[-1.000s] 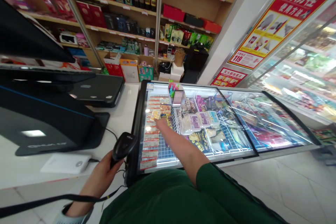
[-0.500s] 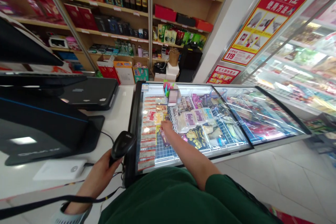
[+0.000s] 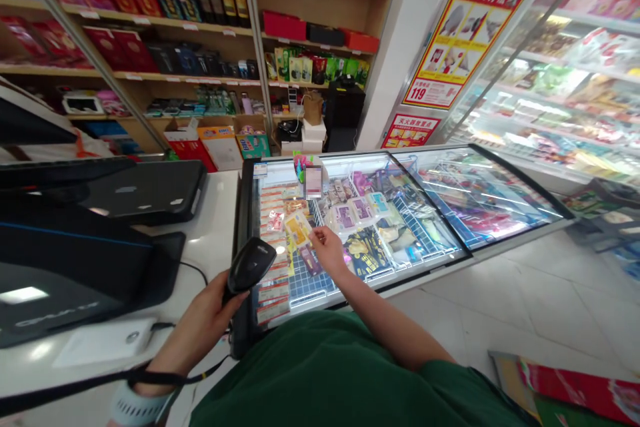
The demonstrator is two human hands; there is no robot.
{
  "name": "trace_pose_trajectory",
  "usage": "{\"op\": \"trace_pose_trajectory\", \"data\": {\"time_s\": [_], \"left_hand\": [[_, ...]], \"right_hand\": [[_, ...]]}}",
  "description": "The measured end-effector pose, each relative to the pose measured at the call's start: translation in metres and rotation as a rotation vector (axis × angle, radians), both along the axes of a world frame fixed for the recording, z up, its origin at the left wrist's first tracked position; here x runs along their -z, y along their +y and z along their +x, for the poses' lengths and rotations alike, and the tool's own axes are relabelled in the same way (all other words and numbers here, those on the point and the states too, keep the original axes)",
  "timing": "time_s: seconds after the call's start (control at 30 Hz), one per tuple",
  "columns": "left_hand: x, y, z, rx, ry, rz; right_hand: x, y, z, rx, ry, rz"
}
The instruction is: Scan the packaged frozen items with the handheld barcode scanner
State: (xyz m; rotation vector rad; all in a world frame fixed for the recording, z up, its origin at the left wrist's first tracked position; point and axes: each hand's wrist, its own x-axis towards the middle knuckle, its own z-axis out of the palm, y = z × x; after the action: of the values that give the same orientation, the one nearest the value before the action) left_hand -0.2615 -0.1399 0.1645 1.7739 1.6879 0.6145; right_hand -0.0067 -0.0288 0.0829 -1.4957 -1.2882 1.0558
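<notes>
My left hand (image 3: 205, 323) is wrapped round the handle of a black barcode scanner (image 3: 251, 264), whose head points toward the glass-topped freezer (image 3: 300, 300). Above the glass, my right hand (image 3: 331, 255) pinches a flat yellow packet (image 3: 298, 227) by its right edge. The scanner's head is to the left of the packet and nearer my body, apart from it. A small red-and-white packet (image 3: 275, 220) lies just left of the yellow one. Below the yellow packet shows a purple packet (image 3: 311, 259); whether it is on or under the glass I cannot tell.
On the counter (image 3: 220, 207) at left stand a dark checkout machine (image 3: 75, 267) and a white box-shaped device (image 3: 107, 341) with a cable. A blurred-out card (image 3: 313, 181) and colourful trinkets stand at the freezer's back edge. Shelves (image 3: 180, 23) with bottles and boxes fill the back.
My right hand has lifted the yellow packet and turned it toward the scanner. The scanner in my left hand has moved right and over the freezer's edge. The whole view has shifted slightly.
</notes>
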Motion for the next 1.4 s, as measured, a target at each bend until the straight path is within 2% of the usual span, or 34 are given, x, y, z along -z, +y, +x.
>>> {"op": "trace_pose_trajectory", "data": {"time_s": [0.17,0.43,0.97,1.2,1.4], "left_hand": [[-0.010,0.002,0.028,0.094,-0.016,-0.009],[-0.012,0.002,0.049,0.189,-0.006,-0.048],[-0.010,0.004,0.047,0.198,-0.001,-0.078],[-0.010,0.004,0.047,0.202,-0.028,-0.104],[0.000,0.007,0.039,0.177,0.003,-0.092]], "right_hand": [[-0.021,-0.017,0.024,0.041,-0.010,0.102],[-0.027,-0.030,0.042,0.083,-0.025,0.169],[-0.035,-0.034,0.040,0.081,-0.018,0.168],[-0.031,-0.033,0.039,0.075,-0.008,0.153],[-0.027,-0.026,0.045,0.109,0.066,0.125]]}}
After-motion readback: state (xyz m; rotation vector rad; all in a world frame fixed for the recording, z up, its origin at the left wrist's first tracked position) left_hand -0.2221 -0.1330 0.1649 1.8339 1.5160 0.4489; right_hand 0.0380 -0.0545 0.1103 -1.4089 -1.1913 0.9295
